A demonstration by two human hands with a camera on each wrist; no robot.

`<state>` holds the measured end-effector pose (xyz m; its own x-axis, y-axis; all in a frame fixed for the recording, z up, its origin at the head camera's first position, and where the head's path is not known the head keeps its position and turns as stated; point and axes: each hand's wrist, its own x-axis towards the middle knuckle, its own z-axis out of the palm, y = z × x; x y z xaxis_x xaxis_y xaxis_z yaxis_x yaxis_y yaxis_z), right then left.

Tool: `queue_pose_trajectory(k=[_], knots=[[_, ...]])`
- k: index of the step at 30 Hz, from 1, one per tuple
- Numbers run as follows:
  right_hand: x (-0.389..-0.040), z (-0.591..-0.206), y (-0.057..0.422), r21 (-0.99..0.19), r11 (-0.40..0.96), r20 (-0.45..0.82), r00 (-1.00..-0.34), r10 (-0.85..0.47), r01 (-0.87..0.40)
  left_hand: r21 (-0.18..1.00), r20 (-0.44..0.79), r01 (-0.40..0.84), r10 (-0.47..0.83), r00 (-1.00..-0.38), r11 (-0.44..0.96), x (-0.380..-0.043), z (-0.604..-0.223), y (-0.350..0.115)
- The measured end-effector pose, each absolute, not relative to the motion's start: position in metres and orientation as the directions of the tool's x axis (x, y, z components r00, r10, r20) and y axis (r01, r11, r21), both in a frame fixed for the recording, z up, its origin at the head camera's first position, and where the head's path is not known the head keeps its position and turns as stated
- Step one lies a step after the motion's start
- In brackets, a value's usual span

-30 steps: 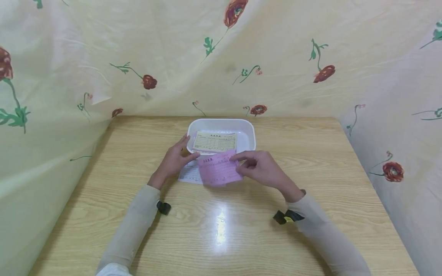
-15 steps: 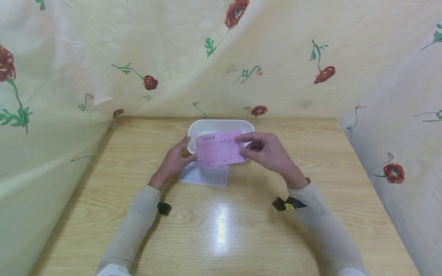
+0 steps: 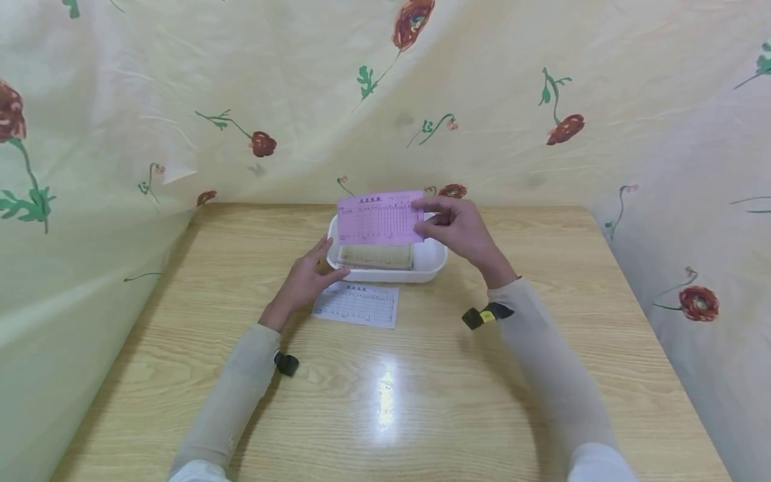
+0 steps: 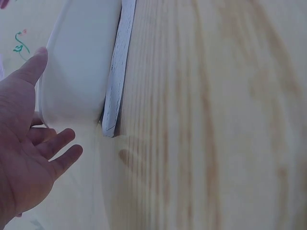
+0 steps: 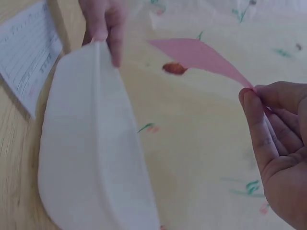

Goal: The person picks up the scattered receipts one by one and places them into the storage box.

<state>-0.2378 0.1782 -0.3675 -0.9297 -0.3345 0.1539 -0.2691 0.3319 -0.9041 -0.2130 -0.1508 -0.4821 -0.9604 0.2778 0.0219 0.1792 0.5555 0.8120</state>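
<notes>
My right hand [image 3: 459, 229] pinches a pink printed form slip [image 3: 376, 219] by its right edge. The slip hangs above a white plastic tray [image 3: 429, 266], and in the right wrist view it bends clear of the tray. In the tray lies a stack of slips with a pale yellow form [image 3: 376, 257] on top, its upper part hidden behind the pink one. My left hand [image 3: 304, 281] rests at the tray's left front corner, thumb on the front rim and spread fingers along the side. A white form slip [image 3: 361, 306] lies on the table just before the tray.
The wooden table [image 3: 373, 415] carries the tray near its back edge. Behind and at both sides hangs a floral curtain [image 3: 482, 100]. A black camera strap [image 3: 488, 314] is on the right wrist, another strap [image 3: 286, 363] on the left.
My right hand has lifted the pink slip from over the white slip, away from me and up over the tray. The left hand stays at the tray's corner.
</notes>
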Motion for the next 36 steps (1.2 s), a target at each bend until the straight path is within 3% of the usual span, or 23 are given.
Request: queue_pose_trajectory(k=[7, 16, 23, 36], knots=[[-0.266, -0.396, 0.176, -0.921, 0.31, 0.126, -0.933, -0.338, -0.237, 0.803, 0.007, 0.17, 0.276, -0.961, 0.571, -0.211, -0.48, -0.152], [-0.276, -0.425, 0.172, -0.875, 0.464, -0.006, -0.956, -0.292, -0.136, 0.808, 0.021, 0.185, 0.286, -0.958, 0.559, -0.211, -0.483, -0.152], [-0.276, -0.44, 0.165, -0.818, 0.542, -0.016, -0.935, -0.355, -0.192, 0.796, 0.03, 0.195, 0.285, -0.958, 0.573, -0.211, -0.484, -0.153], [-0.277, -0.44, 0.157, -0.767, 0.603, -0.01, -0.935, -0.355, -0.221, 0.789, 0.033, 0.197, 0.281, -0.959, 0.582, -0.212, -0.486, -0.154]])
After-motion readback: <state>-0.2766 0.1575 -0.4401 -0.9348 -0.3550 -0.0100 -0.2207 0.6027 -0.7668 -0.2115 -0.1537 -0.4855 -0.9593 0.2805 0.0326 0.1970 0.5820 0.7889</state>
